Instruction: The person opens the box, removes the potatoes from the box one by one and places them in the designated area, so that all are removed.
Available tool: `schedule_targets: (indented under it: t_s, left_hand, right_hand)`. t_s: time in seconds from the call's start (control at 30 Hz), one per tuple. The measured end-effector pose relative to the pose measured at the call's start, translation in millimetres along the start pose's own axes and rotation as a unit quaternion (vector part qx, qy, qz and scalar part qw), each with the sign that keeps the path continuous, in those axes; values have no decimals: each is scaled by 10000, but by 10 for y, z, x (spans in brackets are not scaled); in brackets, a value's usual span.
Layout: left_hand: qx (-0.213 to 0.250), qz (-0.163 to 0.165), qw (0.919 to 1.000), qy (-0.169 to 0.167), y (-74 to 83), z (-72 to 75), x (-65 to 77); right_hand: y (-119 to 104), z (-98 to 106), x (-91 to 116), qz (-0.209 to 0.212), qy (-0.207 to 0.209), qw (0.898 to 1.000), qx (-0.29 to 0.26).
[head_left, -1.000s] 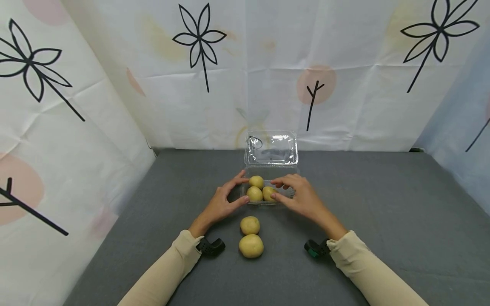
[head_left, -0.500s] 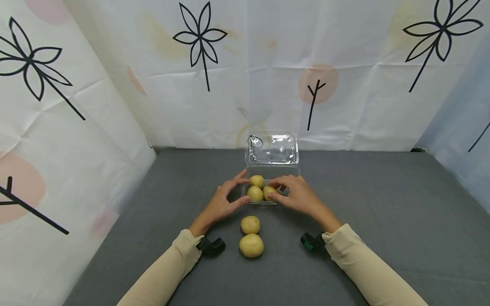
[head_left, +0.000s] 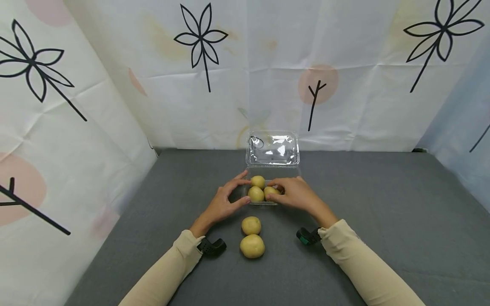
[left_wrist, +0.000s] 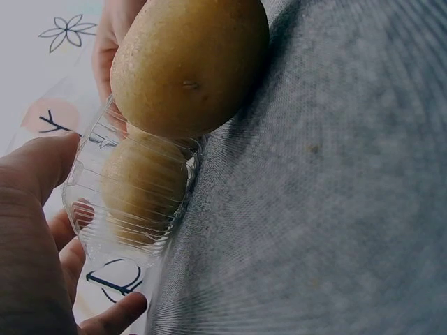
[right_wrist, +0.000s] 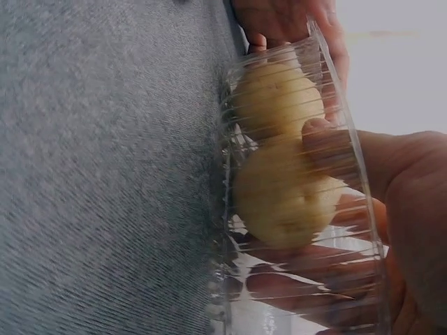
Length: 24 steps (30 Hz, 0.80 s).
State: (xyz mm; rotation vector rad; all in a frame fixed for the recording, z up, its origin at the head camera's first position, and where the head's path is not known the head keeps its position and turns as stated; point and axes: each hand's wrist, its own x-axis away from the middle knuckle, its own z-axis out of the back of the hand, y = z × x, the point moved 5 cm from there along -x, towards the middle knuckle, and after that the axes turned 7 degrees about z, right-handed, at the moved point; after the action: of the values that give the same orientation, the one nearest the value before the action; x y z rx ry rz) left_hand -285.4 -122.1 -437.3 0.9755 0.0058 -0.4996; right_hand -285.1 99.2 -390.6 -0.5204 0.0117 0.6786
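A clear plastic clamshell container (head_left: 264,204) stands on the table with its lid (head_left: 272,148) raised at the back. Three yellow potatoes lie inside: a back one (head_left: 258,182), a front left one (head_left: 255,194) and a right one (head_left: 271,193). My left hand (head_left: 221,203) holds the container's left side, its thumb at the rim and its fingers spread along the wall. Reaching in from the right, my right hand (head_left: 300,195) grips the right potato; the right wrist view shows the thumb (right_wrist: 328,146) on it and the fingers behind the clear wall.
Two more potatoes, a smaller one (head_left: 251,225) and a larger one (head_left: 252,246), lie in a line on the grey tablecloth (head_left: 383,204) before the container. A white printed cloth (head_left: 153,106) hangs behind and at the sides.
My right hand has moved slightly left and its fingers have closed in round the right potato. The left hand stays at the container, and the other potatoes have not moved.
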Motion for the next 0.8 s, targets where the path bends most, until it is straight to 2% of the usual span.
schedule_targets:
  t_s: [0.8]
  left_hand:
    - [82, 48, 10000, -8, 8, -8, -5]
  right_hand:
    - [-18, 3, 70, 162, 931, 9954, -184]
